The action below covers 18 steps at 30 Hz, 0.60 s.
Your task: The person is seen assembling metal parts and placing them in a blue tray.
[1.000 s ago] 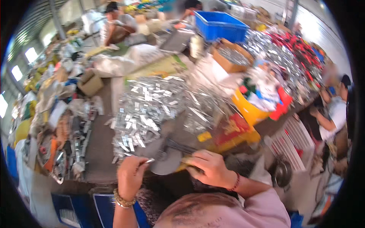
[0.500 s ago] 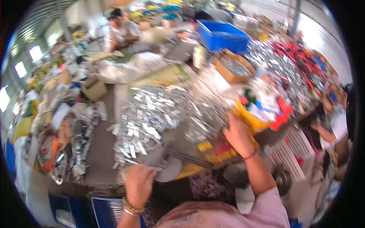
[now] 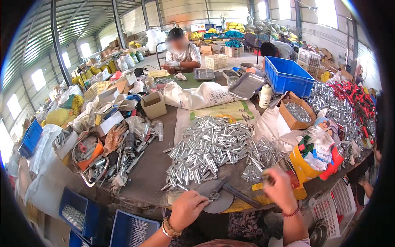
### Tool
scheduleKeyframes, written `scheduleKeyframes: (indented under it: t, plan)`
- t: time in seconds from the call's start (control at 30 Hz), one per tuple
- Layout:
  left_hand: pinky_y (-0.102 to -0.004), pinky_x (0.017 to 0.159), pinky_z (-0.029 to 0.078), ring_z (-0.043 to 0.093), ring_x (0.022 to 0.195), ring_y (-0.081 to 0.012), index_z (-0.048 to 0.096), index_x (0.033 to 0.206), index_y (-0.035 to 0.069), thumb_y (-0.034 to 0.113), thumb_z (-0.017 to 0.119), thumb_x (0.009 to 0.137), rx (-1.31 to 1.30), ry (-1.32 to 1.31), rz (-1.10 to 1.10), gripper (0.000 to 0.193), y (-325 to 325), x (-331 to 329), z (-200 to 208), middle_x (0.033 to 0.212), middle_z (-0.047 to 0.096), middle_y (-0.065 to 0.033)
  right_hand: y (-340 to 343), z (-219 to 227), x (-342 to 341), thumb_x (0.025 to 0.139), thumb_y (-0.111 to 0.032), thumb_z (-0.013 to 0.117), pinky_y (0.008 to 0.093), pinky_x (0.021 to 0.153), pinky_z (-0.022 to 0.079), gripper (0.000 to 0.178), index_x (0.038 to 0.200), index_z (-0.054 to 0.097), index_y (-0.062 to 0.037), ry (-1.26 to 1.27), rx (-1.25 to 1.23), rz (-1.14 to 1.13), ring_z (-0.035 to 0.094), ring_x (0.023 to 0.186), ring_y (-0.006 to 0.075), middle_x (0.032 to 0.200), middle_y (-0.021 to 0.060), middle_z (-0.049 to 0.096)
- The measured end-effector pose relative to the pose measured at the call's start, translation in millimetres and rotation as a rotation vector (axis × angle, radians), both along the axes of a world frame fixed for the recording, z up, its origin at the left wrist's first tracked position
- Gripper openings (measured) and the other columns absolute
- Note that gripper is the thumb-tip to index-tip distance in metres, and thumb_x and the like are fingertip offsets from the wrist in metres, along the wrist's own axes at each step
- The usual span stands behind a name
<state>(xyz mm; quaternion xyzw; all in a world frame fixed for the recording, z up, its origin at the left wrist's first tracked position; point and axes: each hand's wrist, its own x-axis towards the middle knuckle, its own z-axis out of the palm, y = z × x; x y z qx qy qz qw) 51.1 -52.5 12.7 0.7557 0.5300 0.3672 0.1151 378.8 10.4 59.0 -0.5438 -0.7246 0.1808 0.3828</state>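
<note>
My left hand [image 3: 190, 209] is closed in a pinch at the edge of a round grey plate [image 3: 222, 202], fingertips on a small metal piece [image 3: 214, 195]. A dark-handled tool, seemingly a hammer [image 3: 242, 196], lies across the plate, its head partly hidden by my fingers. To the right, my blurred right hand [image 3: 283, 191] is raised with curled fingers around a small dark object [image 3: 268, 180] too smeared to name. Beyond the plate spreads a heap of short silvery metal tubes [image 3: 201, 148]. Thinner metal pins [image 3: 261, 158] lie in a smaller pile near my right hand.
A yellow bucket [image 3: 299, 164] stuffed with bags stands at right, below a cardboard box [image 3: 293, 111] of metal parts. Farther back are a blue crate [image 3: 288, 76] and a white bottle [image 3: 265, 96]. Tools and scrap [image 3: 119, 152] crowd the left. Another person [image 3: 181, 53] sits across the table.
The view has tilted up and sharpened. My right hand has come back from beside the pins and bucket toward me, fingers now curled. My left fingers have moved onto the plate.
</note>
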Motion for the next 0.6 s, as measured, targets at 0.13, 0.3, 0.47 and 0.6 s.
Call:
scheduleKeyframes:
  t: [0.13,0.3,0.47,0.6]
  plan:
    - [-0.0423,0.078,0.054,0.068,0.091,-0.0314,0.082,0.099,0.009,0.018,0.084,0.089,-0.044,-0.020,-0.003,0.013,-11,3,8,0.091,0.070,-0.0087,-27,-8,-53,0.084,-0.008,0.078,0.0416,0.074,0.059,0.017,0.101,0.076,-0.0094,-0.147,0.151,0.336,0.072,0.086,0.0323,0.096,0.0084,0.067]
    - [-0.0423,0.079,0.054,0.068,0.091,-0.0310,0.082,0.100,0.009,0.016,0.084,0.089,-0.063,-0.005,0.003,0.013,-24,5,10,0.091,0.069,-0.0090,-44,-34,-78,0.085,-0.010,0.077,0.0420,0.074,0.057,0.011,0.096,0.075,-0.0117,-0.240,0.199,0.437,0.069,0.089,0.0288,0.092,0.0071,0.058]
    - [-0.0424,0.080,0.053,0.067,0.091,-0.0335,0.080,0.099,0.005,0.015,0.084,0.088,0.020,-0.008,-0.009,0.015,-17,0,1,0.090,0.067,-0.0112,-37,-38,-83,0.084,-0.008,0.072,0.0462,0.073,0.055,0.006,0.085,0.066,-0.0099,-0.335,0.206,0.444,0.066,0.085,0.0324,0.088,0.0080,0.057]
    - [-0.0403,0.078,0.053,0.067,0.089,-0.0322,0.079,0.097,0.003,0.009,0.084,0.086,-0.056,-0.030,0.022,0.014,-12,0,6,0.091,0.067,-0.0118,-35,-37,-87,0.082,-0.006,0.073,0.0461,0.074,0.055,0.008,0.083,0.066,-0.0094,-0.255,0.262,0.400,0.066,0.085,0.0314,0.086,0.0078,0.057]
